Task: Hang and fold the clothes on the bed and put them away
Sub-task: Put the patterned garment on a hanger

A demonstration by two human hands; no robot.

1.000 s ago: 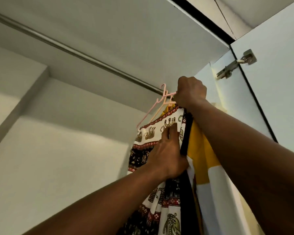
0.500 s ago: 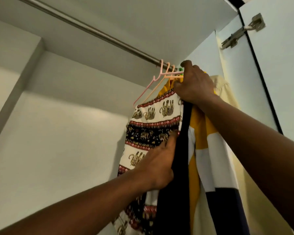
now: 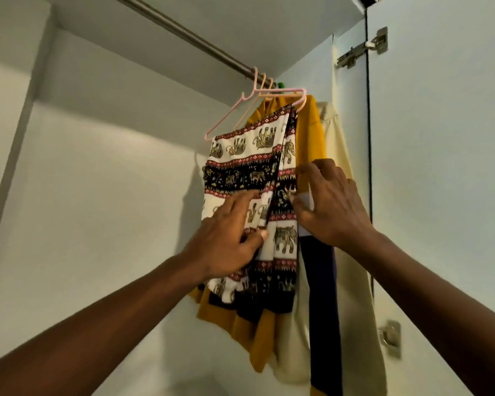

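Note:
An elephant-print garment (image 3: 240, 167) hangs from a pink hanger (image 3: 229, 118) on the steel wardrobe rail (image 3: 183, 35). Right behind it hangs a yellow, white and navy striped garment (image 3: 323, 295), then a cream garment (image 3: 337, 144). My left hand (image 3: 229, 238) lies on the front of the elephant-print cloth with fingers stretched out and the thumb pressing a fold. My right hand (image 3: 332, 201) touches the right edge of that cloth and the striped garment, fingers spread and slightly bent. The hanger hooks bunch together at the rail's right end.
The open wardrobe door (image 3: 440, 167) stands on the right with an upper hinge (image 3: 363, 48) and a lower hinge (image 3: 390, 338). White wardrobe walls surround the clothes, and the rail runs bare towards the upper left.
My right hand has let go of the hanger top and come down to the garment's right edge. My left hand slid lower on the elephant-print cloth. The view tilted down.

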